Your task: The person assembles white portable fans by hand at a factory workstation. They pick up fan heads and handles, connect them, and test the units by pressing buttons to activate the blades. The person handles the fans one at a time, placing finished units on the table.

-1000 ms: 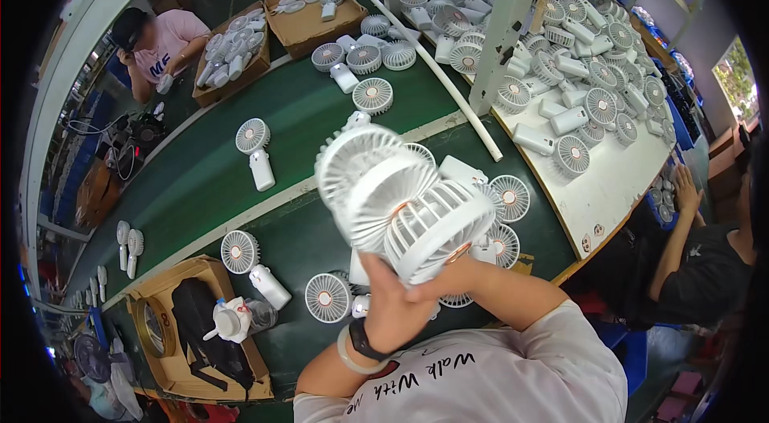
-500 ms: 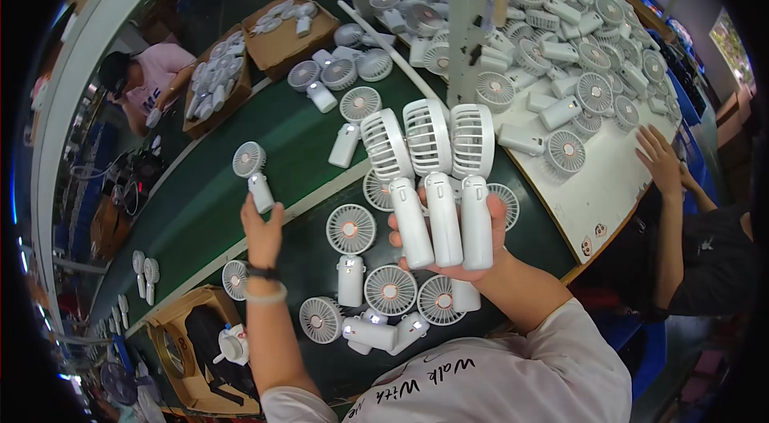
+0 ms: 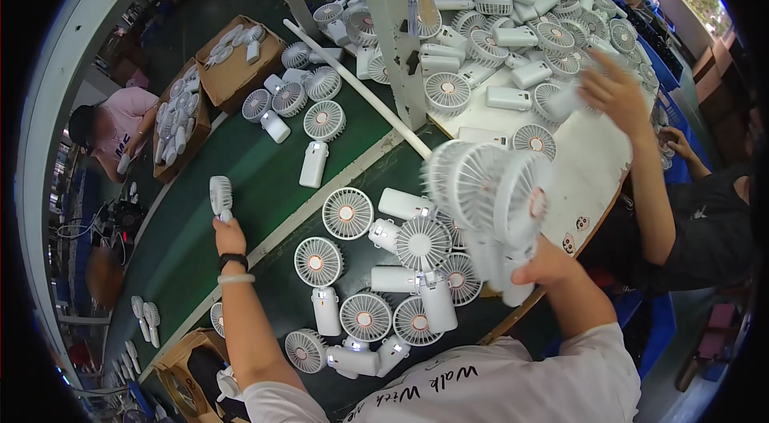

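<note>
Over the green belt, my left hand (image 3: 230,235) is closed round the handle of a small white handheld fan (image 3: 220,195), which stands upright. My right hand (image 3: 549,264) grips a bunch of white handheld fans (image 3: 474,187) by their handles, their round heads side by side and tilted. That bunch is smeared by motion, and it hides part of the dark green table behind. In front of me lie several more white fans (image 3: 366,316), some face up, some overlapping. Another fan (image 3: 314,164) lies on the belt between my hands.
A large heap of white fans (image 3: 513,37) covers the pale table (image 3: 597,152) at the far right, where a co-worker's hand (image 3: 618,94) reaches in. A white post (image 3: 393,38) stands before it. Fan-filled cardboard boxes (image 3: 255,77) sit across the belt (image 3: 272,199), near another person (image 3: 120,126).
My left hand has closed on the fan on the belt and raised it upright. My right hand has swung its fans rightward and turned them. The co-worker's hand has moved up to the heap.
</note>
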The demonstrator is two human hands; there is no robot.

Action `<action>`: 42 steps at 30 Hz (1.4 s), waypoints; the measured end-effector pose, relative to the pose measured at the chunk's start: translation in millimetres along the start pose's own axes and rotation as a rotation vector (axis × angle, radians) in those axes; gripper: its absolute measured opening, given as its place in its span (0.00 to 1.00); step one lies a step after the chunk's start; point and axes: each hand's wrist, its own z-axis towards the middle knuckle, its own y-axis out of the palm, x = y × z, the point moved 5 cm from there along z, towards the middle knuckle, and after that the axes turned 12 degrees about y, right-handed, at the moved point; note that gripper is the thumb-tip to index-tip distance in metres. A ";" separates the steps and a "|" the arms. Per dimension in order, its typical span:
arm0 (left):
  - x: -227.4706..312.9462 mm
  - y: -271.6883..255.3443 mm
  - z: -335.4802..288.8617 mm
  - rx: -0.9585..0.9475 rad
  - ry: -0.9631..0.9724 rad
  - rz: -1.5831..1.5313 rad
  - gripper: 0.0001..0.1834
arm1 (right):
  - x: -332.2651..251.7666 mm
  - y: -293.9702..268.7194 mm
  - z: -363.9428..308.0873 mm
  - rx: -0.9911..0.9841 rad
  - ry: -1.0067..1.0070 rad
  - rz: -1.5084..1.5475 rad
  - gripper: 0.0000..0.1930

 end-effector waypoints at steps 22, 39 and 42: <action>212.5 -124.0 -170.9 -0.225 0.086 -2.043 0.34 | -111.9 -323.4 -36.9 1.219 -0.102 -0.271 0.37; 167.6 -146.6 -192.5 0.020 -0.091 -1.774 0.26 | 27.8 179.8 88.5 -0.269 -0.409 -1.464 0.17; 153.6 -154.4 -192.0 0.053 -0.076 -1.769 0.26 | 58.3 216.3 129.4 -0.288 -0.248 -1.731 0.17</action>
